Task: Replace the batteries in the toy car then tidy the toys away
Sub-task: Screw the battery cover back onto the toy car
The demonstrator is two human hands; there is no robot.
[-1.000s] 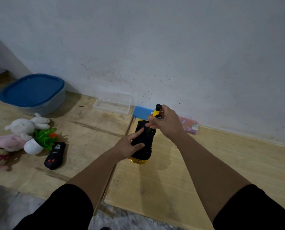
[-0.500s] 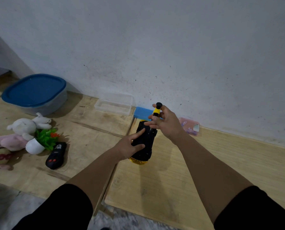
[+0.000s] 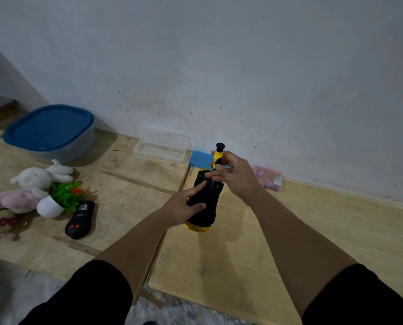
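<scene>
The toy car lies upside down on the wooden boards, black underside up, yellow body showing at its near end. My left hand rests on its left side and holds it in place, index finger stretched across the underside. My right hand grips a small yellow and black screwdriver, held upright with its tip down at the car's far end; the tip is hidden by my fingers. A black remote control lies on the floor to the left.
A blue-lidded tub stands at the far left by the wall. Soft toys and a small potted plastic plant lie left. A clear open case, a blue box and a pink packet sit along the wall.
My right hand's fingers have shifted around the screwdriver handle, and more of the handle now shows above them. The car and my left hand have stayed put.
</scene>
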